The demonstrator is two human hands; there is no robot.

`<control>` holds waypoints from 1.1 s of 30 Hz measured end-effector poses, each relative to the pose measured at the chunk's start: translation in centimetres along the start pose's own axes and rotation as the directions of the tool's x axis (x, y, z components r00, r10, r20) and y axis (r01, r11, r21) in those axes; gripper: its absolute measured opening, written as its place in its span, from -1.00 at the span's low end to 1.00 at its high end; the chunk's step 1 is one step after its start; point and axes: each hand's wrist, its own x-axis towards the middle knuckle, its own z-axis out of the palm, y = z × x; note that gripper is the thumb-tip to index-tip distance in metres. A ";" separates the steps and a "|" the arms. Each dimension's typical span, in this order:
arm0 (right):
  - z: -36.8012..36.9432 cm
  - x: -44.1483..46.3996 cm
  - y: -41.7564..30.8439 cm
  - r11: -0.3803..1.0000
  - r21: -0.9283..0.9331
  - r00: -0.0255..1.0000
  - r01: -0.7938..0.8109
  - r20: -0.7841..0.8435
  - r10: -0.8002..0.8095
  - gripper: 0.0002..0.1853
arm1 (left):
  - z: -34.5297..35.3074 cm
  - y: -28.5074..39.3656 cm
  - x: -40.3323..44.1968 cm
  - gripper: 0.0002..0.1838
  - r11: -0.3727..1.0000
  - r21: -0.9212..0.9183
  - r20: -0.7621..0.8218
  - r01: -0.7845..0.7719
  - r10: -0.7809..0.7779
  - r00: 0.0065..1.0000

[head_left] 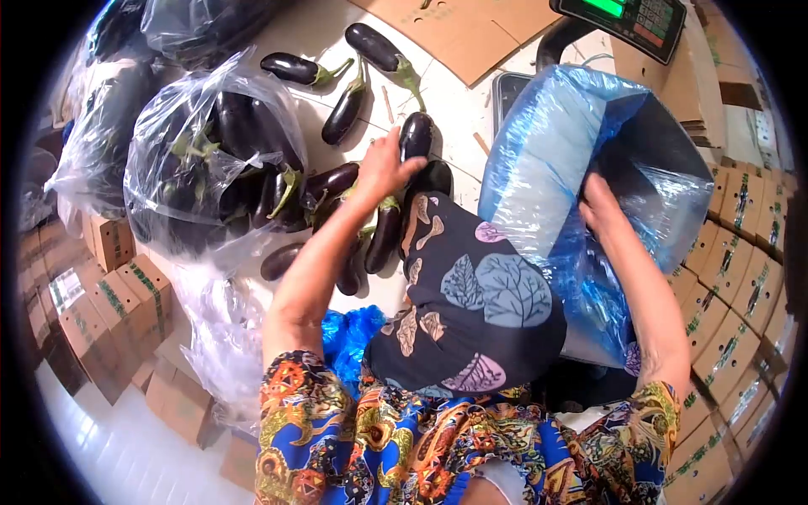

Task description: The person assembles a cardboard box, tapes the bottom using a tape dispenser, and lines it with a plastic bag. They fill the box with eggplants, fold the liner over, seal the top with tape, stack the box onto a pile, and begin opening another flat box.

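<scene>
My left hand (389,166) reaches over loose eggplants, thumb and fingers apart. Its thumb touches the lower end of a dark eggplant (417,137), and the fingertips are at that eggplant's left side; no firm grip shows. Another eggplant (433,178) lies just below, beside my knee. My right hand (599,202) is inside a box (665,139) lined with a blue plastic bag (539,143). The fingers of that hand are hidden by the plastic, and so is whatever they touch.
A clear bag of eggplants (215,160) stands at left, with more bags behind. Several loose eggplants (345,114) lie on the pale floor. A scale display (627,21) rises behind the box. Stacked cartons (732,278) line the right; others (109,311) stand left.
</scene>
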 end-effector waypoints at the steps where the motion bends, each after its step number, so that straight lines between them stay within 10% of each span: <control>1: -0.6 1.3 1.2 0.996 -0.092 0.999 0.016 -0.035 -0.019 -0.60 | 1.3 0.5 -0.7 -0.10 0.999 0.033 -0.018 0.030 -0.030 0.999; 6: -3.8 3.8 3.4 0.661 -0.725 0.967 0.193 0.025 -0.255 -0.59 | 5.1 0.0 0.0 -0.10 0.980 -0.101 -0.080 0.173 -0.182 0.980; 7: -5.1 3.1 3.1 0.534 -0.821 0.952 0.204 0.041 -0.302 -0.58 | 4.4 -0.1 0.1 -0.14 0.915 -0.375 -0.027 0.151 -0.174 0.984; 10: -5.6 -0.1 -3.4 0.615 -0.772 0.961 -0.161 0.020 0.276 -0.47 | -1.2 2.7 -0.3 -0.17 0.687 -0.669 0.131 0.283 -0.266 0.955; 14: -5.3 -6.2 -7.8 0.856 -0.511 0.915 -0.083 0.301 0.268 -0.24 | -11.0 10.8 -2.1 -0.32 0.221 -0.975 0.027 0.006 0.089 0.996; 16: -5.3 -8.0 -9.4 0.897 -0.400 0.938 0.190 0.343 -0.045 -0.16 | -13.5 14.4 -2.3 -0.33 0.125 -0.985 -0.078 -0.122 0.308 0.948; 20: -3.4 -9.4 -10.9 0.944 0.047 0.867 0.326 0.383 -0.319 -0.13 | -12.9 23.2 -2.6 -0.26 0.349 -0.926 0.053 -0.143 0.496 0.867; 24: 0.6 -12.1 -10.7 0.972 0.114 0.937 0.206 0.265 -0.230 -0.43 | -11.3 25.7 -2.5 -0.31 0.603 -0.466 0.032 -0.648 0.743 0.668; 28: -0.5 -8.0 -6.2 0.970 0.233 0.967 0.064 0.228 -0.118 -0.61 | -14.5 17.5 -2.2 -0.59 0.582 -0.762 0.062 -0.284 0.502 0.863; 33: -4.0 -4.4 -5.8 0.988 0.073 0.964 -0.138 0.239 0.117 -0.69 | -17.5 3.5 -6.2 -0.52 0.714 -0.698 0.022 0.059 -0.061 0.998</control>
